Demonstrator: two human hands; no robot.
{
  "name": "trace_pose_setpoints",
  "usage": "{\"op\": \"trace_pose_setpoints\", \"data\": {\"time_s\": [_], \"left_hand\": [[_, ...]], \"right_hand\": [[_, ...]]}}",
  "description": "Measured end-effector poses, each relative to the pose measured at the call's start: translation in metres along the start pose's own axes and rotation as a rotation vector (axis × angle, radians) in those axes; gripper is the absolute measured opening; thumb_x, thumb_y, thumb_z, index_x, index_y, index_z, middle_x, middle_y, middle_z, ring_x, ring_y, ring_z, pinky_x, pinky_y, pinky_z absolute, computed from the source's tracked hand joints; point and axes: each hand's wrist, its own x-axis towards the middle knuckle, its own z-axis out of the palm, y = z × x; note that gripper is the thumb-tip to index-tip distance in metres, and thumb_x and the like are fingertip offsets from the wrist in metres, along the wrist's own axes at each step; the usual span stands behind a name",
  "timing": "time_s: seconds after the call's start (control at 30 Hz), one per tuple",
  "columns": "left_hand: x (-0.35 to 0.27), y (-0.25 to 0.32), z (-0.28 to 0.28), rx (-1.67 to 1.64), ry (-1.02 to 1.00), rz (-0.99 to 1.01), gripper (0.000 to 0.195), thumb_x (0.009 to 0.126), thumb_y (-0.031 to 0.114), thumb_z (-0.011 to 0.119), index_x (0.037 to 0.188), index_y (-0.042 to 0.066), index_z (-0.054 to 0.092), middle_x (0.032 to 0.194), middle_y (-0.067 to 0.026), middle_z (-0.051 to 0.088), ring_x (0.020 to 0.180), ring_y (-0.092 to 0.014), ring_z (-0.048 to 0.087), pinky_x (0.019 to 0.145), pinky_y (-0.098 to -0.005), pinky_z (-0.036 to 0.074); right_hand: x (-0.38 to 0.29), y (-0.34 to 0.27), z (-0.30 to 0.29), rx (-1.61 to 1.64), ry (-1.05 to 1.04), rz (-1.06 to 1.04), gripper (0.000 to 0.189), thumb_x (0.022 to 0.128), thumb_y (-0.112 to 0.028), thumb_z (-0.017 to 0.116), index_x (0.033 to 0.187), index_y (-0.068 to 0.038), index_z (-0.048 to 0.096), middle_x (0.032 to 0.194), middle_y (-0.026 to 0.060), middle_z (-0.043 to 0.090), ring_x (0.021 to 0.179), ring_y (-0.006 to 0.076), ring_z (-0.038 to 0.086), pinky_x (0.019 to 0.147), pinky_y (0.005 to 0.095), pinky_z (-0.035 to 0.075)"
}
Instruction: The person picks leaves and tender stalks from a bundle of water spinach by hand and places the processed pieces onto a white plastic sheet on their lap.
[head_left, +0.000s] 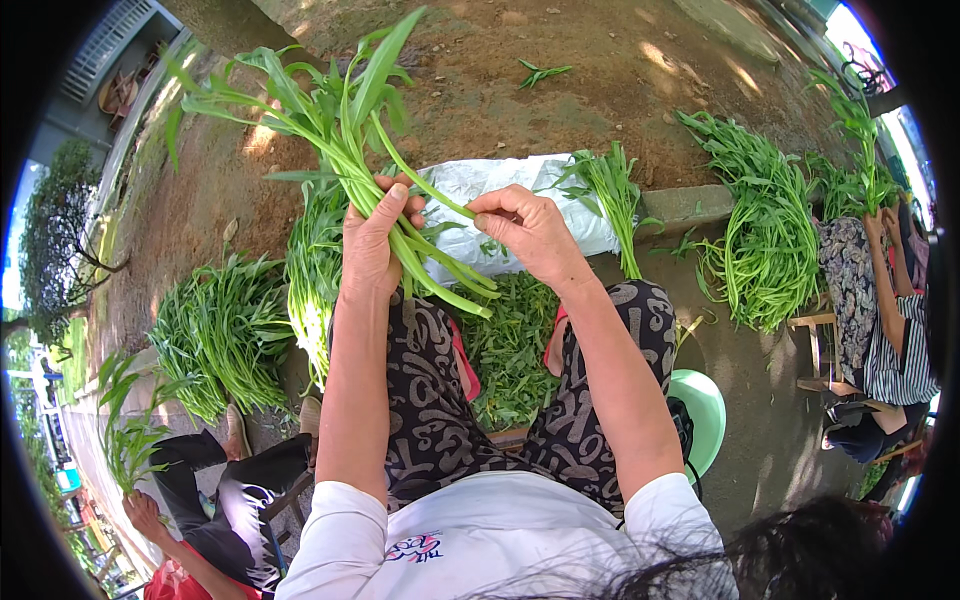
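A bunch of leafy green stems, likely water spinach (352, 169), is gripped in my left hand (379, 236), its leaves pointing up and left and its cut ends down and right. My right hand (529, 229) pinches the lower end of a single stem (431, 191) between thumb and fingers; the leafy part of that stem lies by the bunch. Beneath both hands is a white woven plastic sack (502, 180). A small bundle of greens (611, 195) rests on the sack's right side. Loose picked leaves (514, 352) cover the ground between my feet.
Piles of greens lie at the left (225, 330), beside my left forearm (319, 262) and at the right (765, 225). A low concrete curb (686, 210) runs behind. A pale green plastic basin or stool (701, 420) stands by my right knee. People sit on both sides, holding greens.
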Motion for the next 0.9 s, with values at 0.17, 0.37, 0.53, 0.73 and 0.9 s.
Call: {"op": "trace_pose_setpoints", "data": {"time_s": [0.17,0.37,0.53,0.73,0.9], "left_hand": [[-0.001,0.001,0.004,0.023,-0.02,0.006,0.02,0.084,0.01,0.07,0.095,0.007,0.054,0.088,-0.007,0.062,0.069,-0.014,0.057,0.061,-0.0262,0.049],[0.003,-0.001,-0.003,0.072,-0.05,-0.005,0.02,0.084,0.008,0.069,0.098,0.008,0.054,0.09,-0.0053,0.059,0.073,-0.015,0.056,0.062,-0.0268,0.05],[0.002,-0.002,-0.001,0.064,-0.046,-0.004,0.021,0.083,0.005,0.069,0.098,0.009,0.055,0.091,-0.0053,0.059,0.074,-0.014,0.056,0.062,-0.0264,0.049],[0.0,-0.002,0.002,0.043,-0.057,0.006,0.021,0.083,0.005,0.069,0.098,0.009,0.055,0.095,-0.0049,0.059,0.077,-0.014,0.057,0.064,-0.0267,0.049],[0.0,-0.004,0.003,0.018,-0.035,0.033,0.02,0.083,0.004,0.067,0.098,0.01,0.054,0.096,-0.0045,0.058,0.078,-0.014,0.057,0.065,-0.0271,0.05]], "right_hand": [[-0.003,0.001,0.002,-0.185,-0.027,-0.043,0.014,0.084,-0.006,0.063,0.097,-0.001,0.066,0.087,0.0038,0.063,0.08,0.0118,0.059,0.072,0.0268,0.048],[-0.004,-0.006,0.005,-0.236,-0.02,-0.074,0.012,0.081,-0.007,0.061,0.091,0.001,0.064,0.083,0.0069,0.063,0.074,0.0139,0.06,0.069,0.0278,0.049],[-0.003,-0.002,0.006,-0.269,0.026,-0.089,0.011,0.079,-0.007,0.059,0.086,0.002,0.061,0.077,0.0065,0.063,0.069,0.0122,0.058,0.064,0.0273,0.047],[0.001,0.004,0.009,-0.108,0.091,0.027,0.011,0.078,-0.007,0.058,0.084,0.001,0.061,0.072,0.0029,0.06,0.066,0.0082,0.055,0.06,0.0242,0.044],[0.003,0.006,0.013,0.181,0.1,0.17,0.01,0.079,-0.007,0.056,0.084,0.0,0.061,0.071,0.0028,0.06,0.066,0.009,0.056,0.062,0.0246,0.045]]}}
